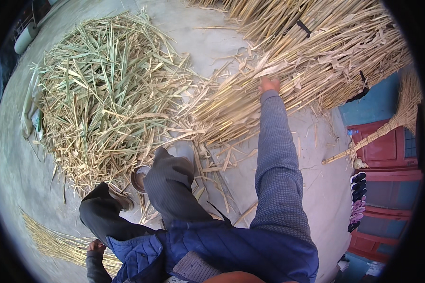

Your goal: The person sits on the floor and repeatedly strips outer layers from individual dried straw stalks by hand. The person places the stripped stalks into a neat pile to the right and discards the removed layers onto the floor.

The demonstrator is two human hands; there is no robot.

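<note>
Leaf pile [104,94] abuts the stalks [316,66]; shoes [358,200] near red doors [385,175].

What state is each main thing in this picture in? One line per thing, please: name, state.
Long stalks: dry, banded in black.
Thin stalks: gathered together.
Right hand: on the long stalks, grip unclear.
Left hand: curled by the thin stalks, grip unclear.
Leaf pile: heaped loosely, partly green.
Broom: bound, head fanned out.
Shoes: lined up in a row.

Slanting tan stalks [311,70], yellowish stems [56,237]
</note>
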